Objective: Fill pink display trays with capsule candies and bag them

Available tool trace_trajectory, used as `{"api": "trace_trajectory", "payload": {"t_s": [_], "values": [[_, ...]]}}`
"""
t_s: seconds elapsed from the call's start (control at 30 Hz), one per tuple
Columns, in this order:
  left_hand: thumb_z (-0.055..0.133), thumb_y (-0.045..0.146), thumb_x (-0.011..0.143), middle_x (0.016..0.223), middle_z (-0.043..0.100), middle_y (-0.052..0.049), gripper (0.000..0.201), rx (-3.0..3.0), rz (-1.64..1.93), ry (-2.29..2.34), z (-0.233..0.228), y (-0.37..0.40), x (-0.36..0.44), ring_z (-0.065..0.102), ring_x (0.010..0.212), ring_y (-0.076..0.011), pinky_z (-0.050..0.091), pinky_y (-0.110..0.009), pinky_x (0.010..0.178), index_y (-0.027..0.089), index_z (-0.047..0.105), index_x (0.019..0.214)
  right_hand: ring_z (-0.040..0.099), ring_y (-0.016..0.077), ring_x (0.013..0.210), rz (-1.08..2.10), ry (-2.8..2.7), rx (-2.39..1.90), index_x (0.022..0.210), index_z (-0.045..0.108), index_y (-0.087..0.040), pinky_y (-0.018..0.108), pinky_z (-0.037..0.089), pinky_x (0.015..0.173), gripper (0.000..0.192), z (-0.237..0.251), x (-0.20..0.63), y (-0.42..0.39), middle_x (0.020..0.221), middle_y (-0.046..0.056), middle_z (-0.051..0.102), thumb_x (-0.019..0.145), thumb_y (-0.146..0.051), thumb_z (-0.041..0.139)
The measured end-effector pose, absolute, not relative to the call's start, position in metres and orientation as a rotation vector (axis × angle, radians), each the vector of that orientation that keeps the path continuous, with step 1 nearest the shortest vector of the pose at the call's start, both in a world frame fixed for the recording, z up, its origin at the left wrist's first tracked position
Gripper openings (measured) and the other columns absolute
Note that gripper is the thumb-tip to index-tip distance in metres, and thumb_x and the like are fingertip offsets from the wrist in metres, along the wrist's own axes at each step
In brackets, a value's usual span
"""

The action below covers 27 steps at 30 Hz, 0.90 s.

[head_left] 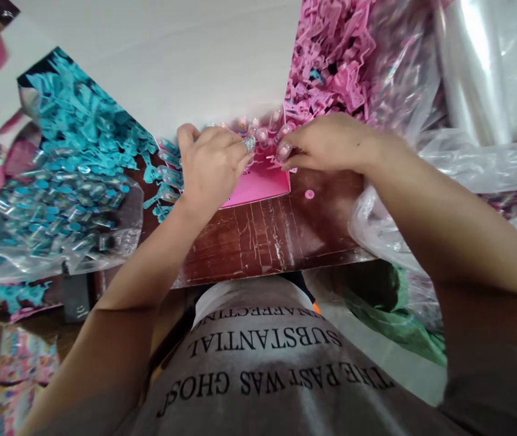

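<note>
Over at nine o'clock sits a heap of teal plastic pieces [80,127], spilling from a clear bag [58,224] onto the dark red table [262,236], piled loose and close to the left arm, which looks handy for grabbing by the handful. A few stray teal bits [162,181] trail toward the centre.

Now the left hand [210,169], just left of centre: fingers curled in tight, knuckles up, pinching something small and glittery [250,143] at its fingertips. What exactly the grip closes on is too blurred to name, but it is clenched, not loose.

Dead centre, touching both hands, lies the pink card [258,181], flat on the table and pressed under the left palm, seemingly to keep it from sliding. Along its far edge, at twelve o'clock, runs a row of small clear capsules [262,133].

The right hand [326,145] comes in from three o'clock, fingers drawn together and tips [284,151] nipping at the card's upper edge beside those capsules, so a pinching hold on a small pink piece.

A tiny pink disc [309,194] rests alone on the table below it. At one o'clock, a heap of pink plastic pieces [331,54]; at three, crumpled clear sheeting [480,91].
</note>
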<state>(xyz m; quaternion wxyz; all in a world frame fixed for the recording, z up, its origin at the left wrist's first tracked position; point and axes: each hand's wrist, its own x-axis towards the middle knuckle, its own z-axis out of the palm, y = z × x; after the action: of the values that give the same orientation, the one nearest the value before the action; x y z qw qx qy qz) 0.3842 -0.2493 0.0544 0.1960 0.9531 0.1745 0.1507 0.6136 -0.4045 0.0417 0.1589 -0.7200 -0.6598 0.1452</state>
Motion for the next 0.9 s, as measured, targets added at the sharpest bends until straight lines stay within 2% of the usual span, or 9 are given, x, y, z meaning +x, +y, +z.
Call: {"api": "trace_trajectory", "payload": {"t_s": [0.1,0.17,0.23,0.37,0.5,0.6,0.7,0.8,0.9], "values": [[0.067,0.056,0.104,0.126,0.080,-0.005,0.036,2.733,0.463,0.485,0.067,-0.260,0.383,0.062,0.125,-0.0350,0.029,-0.071,0.117,0.025,0.069,0.085,0.076,0.0250,0.091,0.315,-1.861,-2.189,0.088,0.073,-0.021,0.036,0.054,0.082,0.029,0.051,0.592,-0.400,0.084,0.000,0.074,0.088,-0.045,0.089],[0.068,0.051,0.104,0.138,0.077,-0.006,0.027,2.738,0.533,0.443,0.072,-0.269,0.383,0.060,0.133,-0.0370,0.030,-0.069,0.115,0.027,0.072,0.091,0.076,0.0336,0.101,0.238,-1.810,-2.193,0.102,0.074,-0.024,0.044,0.058,0.084,0.025,0.055,0.579,-0.404,0.102,0.005,0.077,0.090,-0.041,0.087],[0.070,0.051,0.103,0.142,0.074,-0.005,0.025,2.717,0.536,0.410,0.071,-0.275,0.386,0.057,0.139,-0.0381,0.028,-0.069,0.117,0.028,0.073,0.095,0.074,0.0362,0.108,0.150,-1.723,-2.121,0.118,0.071,-0.029,0.048,0.061,0.086,0.033,0.053,0.571,-0.412,0.120,0.008,0.075,0.092,-0.041,0.085],[0.067,0.053,0.104,0.133,0.076,-0.006,0.027,2.638,0.462,0.413,0.052,-0.271,0.400,0.052,0.141,-0.0355,0.021,-0.067,0.124,0.027,0.071,0.098,0.070,0.0327,0.111,0.021,-1.461,-1.956,0.122,0.067,-0.037,0.048,0.064,0.089,0.028,0.035,0.571,-0.424,0.126,0.006,0.071,0.097,-0.046,0.077],[0.076,0.051,0.098,0.128,0.076,-0.005,0.026,2.672,0.519,0.464,0.038,-0.257,0.408,0.046,0.136,-0.0336,0.022,-0.065,0.123,0.026,0.070,0.095,0.068,0.0312,0.119,0.112,-1.361,-2.045,0.114,0.069,-0.034,0.047,0.062,0.099,0.013,0.023,0.565,-0.419,0.129,0.007,0.070,0.103,-0.039,0.069],[0.079,0.047,0.095,0.131,0.076,-0.003,0.023,2.753,0.623,0.475,0.051,-0.263,0.407,0.048,0.133,-0.0362,0.027,-0.067,0.116,0.028,0.071,0.087,0.063,0.0278,0.131,0.140,-1.384,-2.077,0.126,0.069,-0.030,0.041,0.060,0.106,0.021,0.031,0.556,-0.420,0.138,0.007,0.068,0.106,-0.036,0.065],[0.074,0.046,0.099,0.142,0.072,-0.003,0.016,2.780,0.818,0.359,0.066,-0.294,0.406,0.052,0.135,-0.0376,0.033,-0.067,0.115,0.030,0.073,0.097,0.060,0.0259,0.139,0.078,-1.386,-2.040,0.145,0.062,-0.029,0.039,0.061,0.107,0.037,0.046,0.551,-0.445,0.152,0.008,0.062,0.109,-0.038,0.060],[0.061,0.039,0.107,0.141,0.073,-0.008,0.018,2.757,0.808,0.115,0.057,-0.336,0.426,0.060,0.133,-0.0355,0.041,-0.061,0.117,0.028,0.074,0.115,0.065,0.0280,0.131,-0.122,-1.154,-2.073,0.152,0.057,-0.033,0.040,0.064,0.098,0.045,0.057,0.554,-0.502,0.153,0.009,0.060,0.107,-0.043,0.062],[0.050,0.030,0.110,0.131,0.077,-0.011,0.027,2.610,0.665,-0.016,0.020,-0.368,0.478,0.065,0.130,-0.0340,0.046,-0.053,0.116,0.026,0.075,0.120,0.070,0.0243,0.108,-0.397,-0.770,-2.133,0.144,0.060,-0.034,0.037,0.064,0.078,0.038,0.056,0.571,-0.583,0.145,0.011,0.062,0.109,-0.049,0.056]]}}
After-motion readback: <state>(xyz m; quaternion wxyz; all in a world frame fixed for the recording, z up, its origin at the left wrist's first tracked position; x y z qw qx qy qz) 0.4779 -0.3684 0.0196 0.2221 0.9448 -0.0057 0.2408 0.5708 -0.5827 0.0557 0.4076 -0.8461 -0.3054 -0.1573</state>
